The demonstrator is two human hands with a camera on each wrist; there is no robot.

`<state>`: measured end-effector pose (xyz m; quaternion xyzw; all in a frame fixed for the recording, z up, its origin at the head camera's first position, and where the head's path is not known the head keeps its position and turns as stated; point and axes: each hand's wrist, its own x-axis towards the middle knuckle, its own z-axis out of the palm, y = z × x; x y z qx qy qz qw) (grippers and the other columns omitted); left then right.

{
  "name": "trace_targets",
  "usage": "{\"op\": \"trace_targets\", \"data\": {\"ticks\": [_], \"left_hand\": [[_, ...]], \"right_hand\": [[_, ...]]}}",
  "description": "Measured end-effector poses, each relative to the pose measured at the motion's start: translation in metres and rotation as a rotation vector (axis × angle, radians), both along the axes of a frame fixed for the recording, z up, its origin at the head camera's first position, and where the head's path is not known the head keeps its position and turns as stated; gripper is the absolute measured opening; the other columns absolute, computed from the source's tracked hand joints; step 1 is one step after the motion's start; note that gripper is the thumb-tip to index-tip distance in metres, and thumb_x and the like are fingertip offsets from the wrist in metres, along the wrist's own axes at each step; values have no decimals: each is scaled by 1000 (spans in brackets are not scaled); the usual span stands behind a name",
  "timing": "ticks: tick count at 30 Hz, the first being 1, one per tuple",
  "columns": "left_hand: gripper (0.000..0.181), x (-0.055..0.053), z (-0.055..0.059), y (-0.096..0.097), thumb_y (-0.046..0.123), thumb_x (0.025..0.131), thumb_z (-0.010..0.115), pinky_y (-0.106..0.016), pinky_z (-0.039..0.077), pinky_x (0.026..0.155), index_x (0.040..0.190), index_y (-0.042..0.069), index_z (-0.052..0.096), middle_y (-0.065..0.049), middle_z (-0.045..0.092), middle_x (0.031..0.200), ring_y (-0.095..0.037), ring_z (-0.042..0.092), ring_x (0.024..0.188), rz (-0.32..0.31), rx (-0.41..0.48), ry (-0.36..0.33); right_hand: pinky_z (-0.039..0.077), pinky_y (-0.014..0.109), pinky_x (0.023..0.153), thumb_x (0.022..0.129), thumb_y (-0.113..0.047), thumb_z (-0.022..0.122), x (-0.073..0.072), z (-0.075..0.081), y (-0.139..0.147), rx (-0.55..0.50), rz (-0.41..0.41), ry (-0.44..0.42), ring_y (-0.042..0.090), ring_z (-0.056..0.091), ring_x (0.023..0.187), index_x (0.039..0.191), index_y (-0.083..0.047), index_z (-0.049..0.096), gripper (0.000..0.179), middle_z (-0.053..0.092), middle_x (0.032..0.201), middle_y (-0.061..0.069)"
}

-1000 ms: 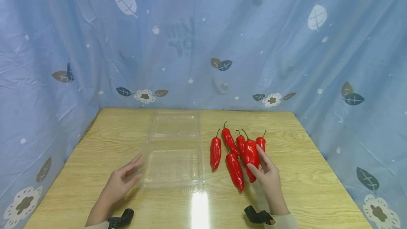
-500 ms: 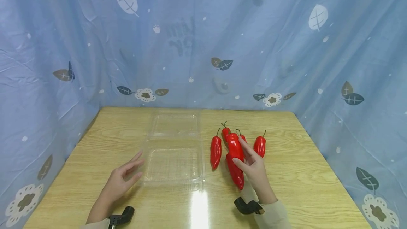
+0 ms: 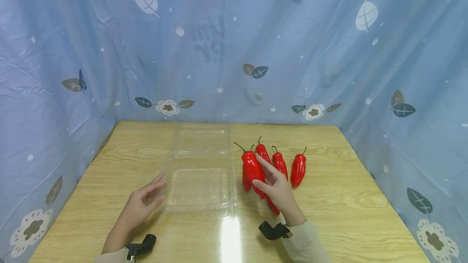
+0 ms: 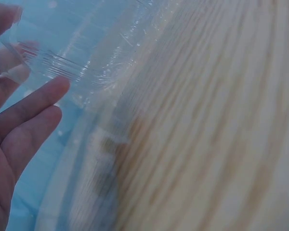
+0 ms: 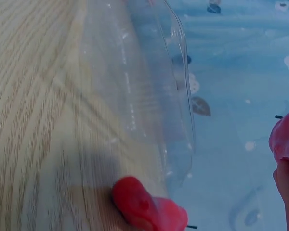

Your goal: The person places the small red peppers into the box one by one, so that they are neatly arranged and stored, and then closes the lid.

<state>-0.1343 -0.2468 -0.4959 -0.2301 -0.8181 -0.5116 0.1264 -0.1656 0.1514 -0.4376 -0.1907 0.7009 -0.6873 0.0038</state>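
Observation:
My right hand [image 3: 279, 192] holds a glossy red chili pepper [image 3: 252, 169] between thumb and fingers, its green stem pointing away. It overlaps another pepper [image 3: 246, 182] lying below. The held pepper [image 5: 285, 137] also shows at the right edge of the right wrist view. A clear plastic container [image 3: 201, 206] with its lid [image 3: 201, 153] folded back lies left of the peppers. My left hand [image 3: 140, 202] stays at the container's left side, fingers loosely spread and holding nothing. In the left wrist view, fingertips are right at the container wall [image 4: 86, 72].
More red peppers lie on the wooden table [image 3: 336, 222]: one at the right [image 3: 298, 169], one behind my right hand [image 3: 279, 162], one farther back [image 3: 261, 150] and one partly hidden under the hand [image 3: 273, 206]. A blue patterned curtain [image 3: 219, 52] surrounds the table.
My right hand has carried the pepper leftward over the other peppers, from the right of the group to its left side near the container. The left hand has stayed in place.

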Motion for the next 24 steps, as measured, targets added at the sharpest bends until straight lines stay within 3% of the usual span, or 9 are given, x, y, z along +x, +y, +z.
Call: {"op": "trace_targets", "data": {"ticks": [3, 7, 12, 24], "left_hand": [[35, -1, -1, -1, -5, 87, 62, -5, 39, 98, 121, -10, 56, -27, 37, 145, 7, 43, 125, -4, 9, -4], [35, -1, -1, -1, -5, 87, 62, -5, 39, 98, 121, -11, 56, -28, 37, 144, 7, 42, 126, -2, 7, -7], [35, 0, -2, 0, -6, 87, 62, -5, 39, 98, 121, -11, 56, -29, 37, 144, 6, 42, 127, 1, 0, -2], [34, 0, 2, 0, -5, 88, 61, -7, 38, 99, 121, -12, 55, -33, 36, 142, 5, 42, 127, -22, -19, 22]], "right_hand": [[48, 21, 99, 87, 1, 63, -2, -2, -6, -8, 42, 12, 16, 37, 136, 145, -6, 37, 64, 32, 153, 14], [51, 24, 96, 86, 2, 64, -3, -2, -15, -21, 93, -37, 25, 38, 136, 145, -7, 37, 65, 32, 153, 14], [55, 27, 91, 86, -3, 67, -6, 3, -27, 75, 159, -77, 35, 42, 129, 144, -13, 41, 64, 38, 149, 11], [56, 30, 88, 87, -7, 67, -26, 17, -50, 258, 352, -40, 33, 46, 127, 143, -14, 43, 62, 38, 150, 8]]}}
